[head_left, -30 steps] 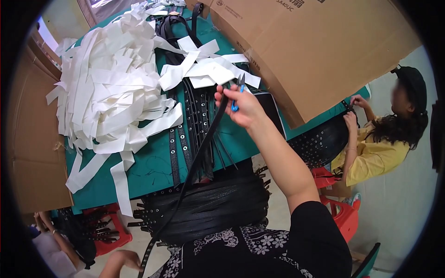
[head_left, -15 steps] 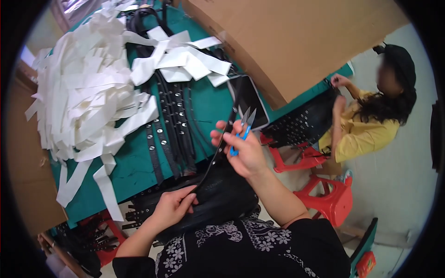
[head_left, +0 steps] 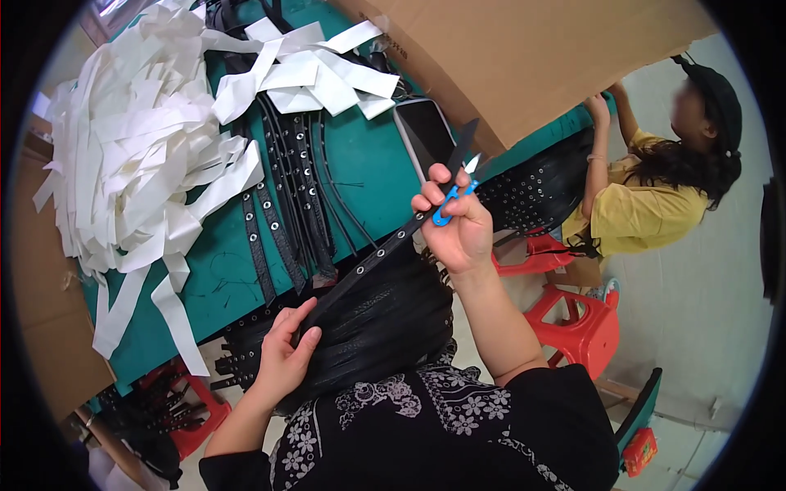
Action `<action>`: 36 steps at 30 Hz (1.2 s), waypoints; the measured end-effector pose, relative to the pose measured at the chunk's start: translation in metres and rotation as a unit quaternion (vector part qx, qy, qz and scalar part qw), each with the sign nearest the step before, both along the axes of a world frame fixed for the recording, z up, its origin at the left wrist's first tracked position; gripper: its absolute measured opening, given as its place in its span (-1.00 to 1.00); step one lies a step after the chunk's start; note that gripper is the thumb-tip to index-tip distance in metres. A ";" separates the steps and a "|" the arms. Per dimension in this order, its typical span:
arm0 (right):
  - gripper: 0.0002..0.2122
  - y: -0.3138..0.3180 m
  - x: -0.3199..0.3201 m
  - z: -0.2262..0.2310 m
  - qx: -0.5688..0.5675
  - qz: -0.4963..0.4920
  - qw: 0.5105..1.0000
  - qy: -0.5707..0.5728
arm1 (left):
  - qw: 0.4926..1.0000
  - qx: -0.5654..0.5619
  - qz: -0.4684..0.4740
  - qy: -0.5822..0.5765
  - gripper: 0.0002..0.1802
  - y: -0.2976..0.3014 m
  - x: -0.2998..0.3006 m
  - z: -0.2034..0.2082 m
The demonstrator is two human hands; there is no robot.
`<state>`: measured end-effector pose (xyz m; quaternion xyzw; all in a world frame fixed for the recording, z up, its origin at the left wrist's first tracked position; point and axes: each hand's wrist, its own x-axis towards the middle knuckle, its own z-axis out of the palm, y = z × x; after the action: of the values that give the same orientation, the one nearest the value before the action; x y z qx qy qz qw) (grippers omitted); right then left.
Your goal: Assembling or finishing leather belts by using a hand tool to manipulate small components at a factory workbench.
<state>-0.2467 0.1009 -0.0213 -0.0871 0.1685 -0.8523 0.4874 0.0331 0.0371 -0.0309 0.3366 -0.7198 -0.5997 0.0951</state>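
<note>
Green table (head_left: 377,180) (thread-strewn) | red stool (head_left: 595,335), pale floor (head_left: 465,340) | right hand (head_left: 457,221): strap (head_left: 370,262)

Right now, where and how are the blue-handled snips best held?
Probably by the blue handles, coming from the wearer's side, where the right hand already has them: the metal blades point away, toward the picture's upper right, so fingers stay clear.

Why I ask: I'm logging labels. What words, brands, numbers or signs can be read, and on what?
None can be read.
Cardboard box: small dark print near an edge, too small to read.
Red packet, lower right: pale markings, too blurred to read.
Black eyeleted strap and blue-handled thread snips: no text visible.
</note>
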 end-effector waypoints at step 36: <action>-0.75 0.052 -0.001 0.022 0.456 0.042 0.568 0.684 | 0.911 -0.181 -0.332 0.164 -0.59 0.056 -0.101 -0.062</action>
<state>-0.2478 0.1526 0.0008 -0.4167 0.8142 -0.3274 0.2370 -0.0684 0.0933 -0.0930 -0.0477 -0.8605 -0.5029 0.0664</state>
